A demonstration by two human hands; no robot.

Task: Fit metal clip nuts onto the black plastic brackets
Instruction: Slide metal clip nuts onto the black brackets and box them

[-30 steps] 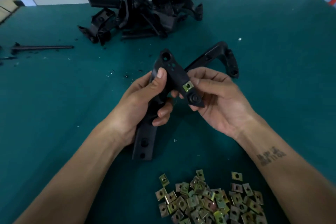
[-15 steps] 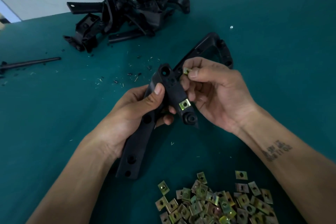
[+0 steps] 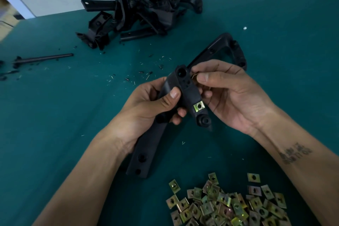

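My left hand grips a long black plastic bracket around its middle, thumb on top, holding it above the table. One brass-coloured clip nut sits fitted on the bracket's arm near its round lower end. My right hand pinches a second clip nut between thumb and forefinger against the bracket's upper right edge; that nut is mostly hidden by my fingers. A heap of several loose clip nuts lies on the green table at the bottom.
Another black bracket lies flat on the green table top behind my right hand. A pile of black brackets stands at the far edge. A dark rod and scattered plastic shavings lie to the left.
My right hand let go of the bracket's lower end, rose to its top and brought a second clip nut against the upper edge. The left hand kept its grip.
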